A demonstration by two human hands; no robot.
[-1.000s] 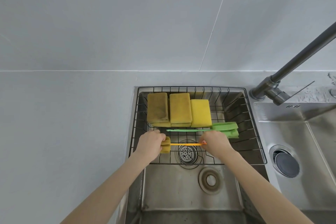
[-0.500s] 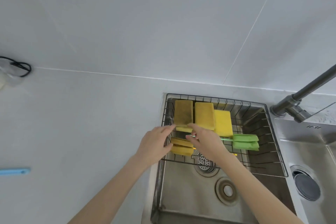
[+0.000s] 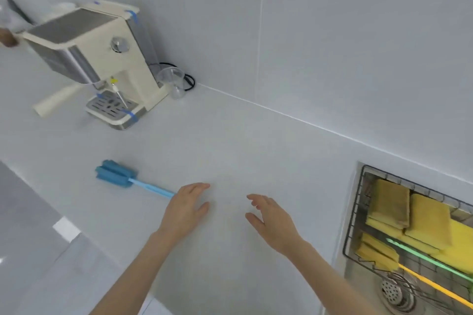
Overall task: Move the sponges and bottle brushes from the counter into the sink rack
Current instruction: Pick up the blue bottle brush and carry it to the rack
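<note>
One bottle brush is left out on the desk (image 3: 230, 140), the blue bottle brush (image 3: 128, 178), so as far as I can tell this is the last pickup. Everything else looks stowed: yellow sponges (image 3: 409, 215) are stacked in the sink rack (image 3: 354, 212) at the far right, with a green-handled brush (image 3: 435, 258) and an orange-handled brush (image 3: 435, 286) lying across the wires in front of them.

Both hands are empty and spread wide, fingers loose, hovering over bare desk between the rack and the blue brush. The left hand (image 3: 185, 208) is the closer one: the brush's handle end runs right up to its wrist side and looks like it's touching or just about touching, though I can't tell for sure from this angle. The foam head points away to the far left. The right hand (image 3: 271, 217) is well apart from the brush, off to its right.

Next move, I'd guess, is for the left hand to slide a bit left and pinch that thin handle, then carry it right to the rack. The handle is skinny and flat on the surface, so fingertips need to get under it. Also, the foam head is the heavy end, so grabbing near the tip may let it droop.

An espresso machine (image 3: 102, 59) and a clear plastic cup (image 3: 172, 82) sit far back left, out of the way.
</note>
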